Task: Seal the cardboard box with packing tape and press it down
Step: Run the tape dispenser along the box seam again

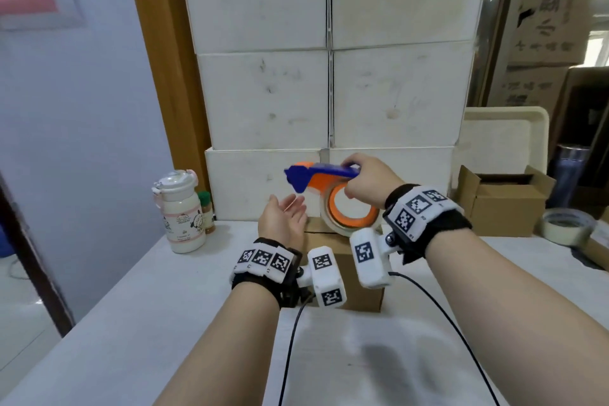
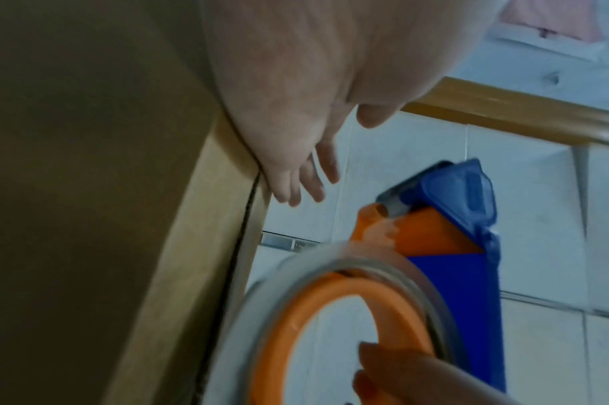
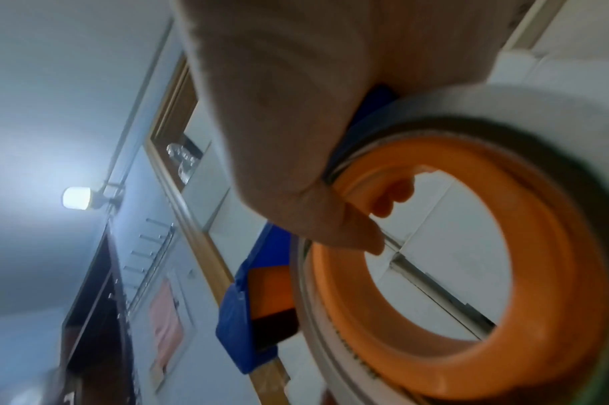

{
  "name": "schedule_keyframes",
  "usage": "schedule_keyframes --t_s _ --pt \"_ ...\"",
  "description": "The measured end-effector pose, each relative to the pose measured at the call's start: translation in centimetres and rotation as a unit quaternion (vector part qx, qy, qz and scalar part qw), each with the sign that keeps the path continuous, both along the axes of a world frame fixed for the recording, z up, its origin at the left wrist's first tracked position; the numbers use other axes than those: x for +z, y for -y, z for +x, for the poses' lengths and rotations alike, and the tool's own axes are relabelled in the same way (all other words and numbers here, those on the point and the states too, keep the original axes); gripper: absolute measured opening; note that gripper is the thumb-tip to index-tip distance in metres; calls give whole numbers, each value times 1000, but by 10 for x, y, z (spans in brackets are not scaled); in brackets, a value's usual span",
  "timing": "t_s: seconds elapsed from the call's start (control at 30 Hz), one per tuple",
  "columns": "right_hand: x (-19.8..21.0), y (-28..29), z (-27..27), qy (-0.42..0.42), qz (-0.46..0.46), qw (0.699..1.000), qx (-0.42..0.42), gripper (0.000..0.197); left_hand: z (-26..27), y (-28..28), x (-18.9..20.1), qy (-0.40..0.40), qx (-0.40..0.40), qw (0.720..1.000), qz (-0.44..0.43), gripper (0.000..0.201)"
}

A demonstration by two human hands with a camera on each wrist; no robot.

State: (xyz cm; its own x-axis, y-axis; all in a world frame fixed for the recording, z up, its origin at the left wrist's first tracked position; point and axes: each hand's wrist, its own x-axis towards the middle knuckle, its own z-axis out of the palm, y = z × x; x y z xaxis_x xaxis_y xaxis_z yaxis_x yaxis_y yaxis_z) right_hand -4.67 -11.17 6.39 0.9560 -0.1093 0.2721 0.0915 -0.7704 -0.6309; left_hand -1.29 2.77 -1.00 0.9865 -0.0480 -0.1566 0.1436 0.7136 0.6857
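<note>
1. Both forearms reach forward from the near edge, and each wrist wears a black band with white marker blocks.
2. The left hand [image 1: 281, 218] is raised with the palm turned up and to the right; its fingers [image 1: 294, 204] are straight and relaxed and hold nothing.
3. The right hand [image 1: 366, 179] is higher and to the right of the left one, and its curled fingers grip the tape dispenser [image 1: 324, 189] by its handle.

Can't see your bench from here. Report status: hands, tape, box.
Right hand grips tape dispenser, raised above cardboard box. Left hand open, palm up, beside the cutter end. No tape visible on box. Nothing blocking.
</note>
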Motion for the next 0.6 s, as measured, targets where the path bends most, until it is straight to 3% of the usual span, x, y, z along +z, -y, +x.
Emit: schedule_keyframes --t_s 0.07,0.2,0.4,0.6 --pt "-4 -9 1 -14 -52 999 -1 46 -1 -3 0 -11 -1 998 -58 51" --pt "-6 -13 1 -11 -118 993 -6 45 -2 -8 1 -14 -26 996 -81 47" --pt "-7 -10 1 -18 -131 991 -4 45 -6 -23 8 -17 -99 994 -52 44" --pt "-4 -15 2 -34 -168 985 16 44 -7 -34 21 -55 -120 991 -1 21"
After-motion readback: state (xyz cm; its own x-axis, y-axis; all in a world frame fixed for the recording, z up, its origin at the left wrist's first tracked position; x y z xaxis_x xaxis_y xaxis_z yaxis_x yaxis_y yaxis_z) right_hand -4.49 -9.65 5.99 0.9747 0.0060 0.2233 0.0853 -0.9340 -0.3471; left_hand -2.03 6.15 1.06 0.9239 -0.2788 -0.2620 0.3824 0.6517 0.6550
